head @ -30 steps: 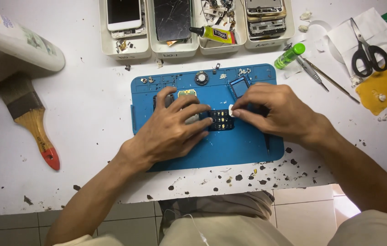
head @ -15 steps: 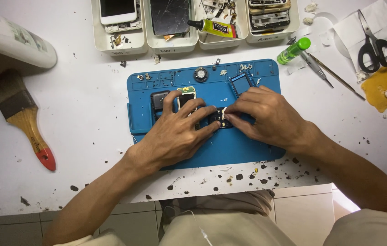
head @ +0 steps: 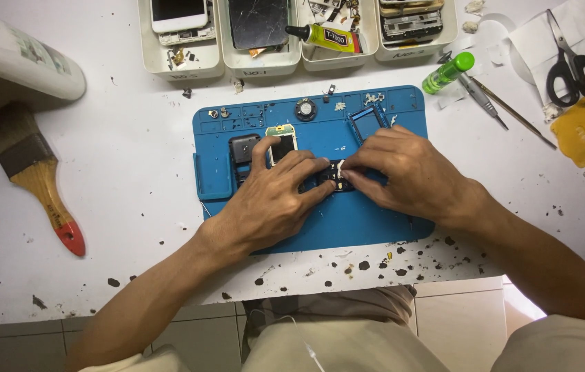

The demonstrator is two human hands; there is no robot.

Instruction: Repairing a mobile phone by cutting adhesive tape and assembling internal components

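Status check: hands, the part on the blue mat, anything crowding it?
Left hand and right hand both pinching small dark part on blue mat. Black component close left. Grip detail hidden.

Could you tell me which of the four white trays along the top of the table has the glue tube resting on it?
The third tray from the left: a yellow glue tube with a black nozzle lies across its left rim.

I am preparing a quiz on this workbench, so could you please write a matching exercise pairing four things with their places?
Things:
1. paintbrush
2. scissors
3. glue tube
4. dark small part

Places:
A. in a white tray at the top
B. between both hands on the blue mat
C. far left of the table
D. top right corner

Pairs: 1-C, 2-D, 3-A, 4-B
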